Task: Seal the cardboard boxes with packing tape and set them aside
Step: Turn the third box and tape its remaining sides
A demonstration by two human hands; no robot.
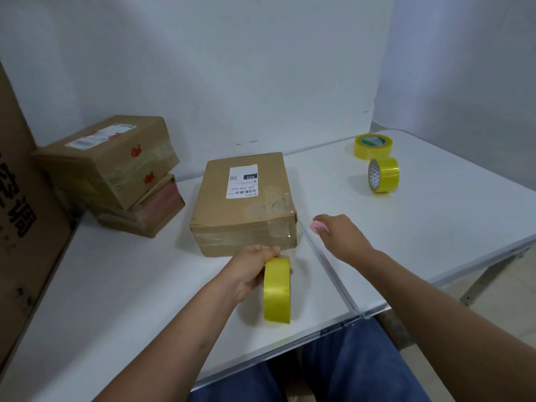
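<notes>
Cardboard fills the left edge of the frame, where a large printed carton (17, 181) leans upright, and just right of it two smaller boxes (110, 172) sit stacked against the wall, the upper one glossy with tape, so I judge these are the ones already set aside. Near the centre of the frame a flat brown box (246, 201) with a white shipping label (242, 182) rests on the white table (116, 285), its flaps down and strips of clear tape showing along its near face and right corner. Directly below that near face, the left hand (249, 271) grips a yellow tape roll (277, 290) standing on edge, fingers curled over its top and rim, the roll touching or almost touching the tabletop. The box lies just beyond this hand, toward the top of the frame, with its long side running away from the person, so the left hand is the nearer one for laying tape along it. To the right, past the seam in the table, the right hand (339, 236) is held just beside the box's near right corner, fingers curled round a small pink object (317, 226), perhaps a cutter; I cannot tell. Whether a free tail of tape runs from roll to box is not clear. In the upper right two more yellow rolls (374, 146) (383, 174) rest well apart from the hands.
</notes>
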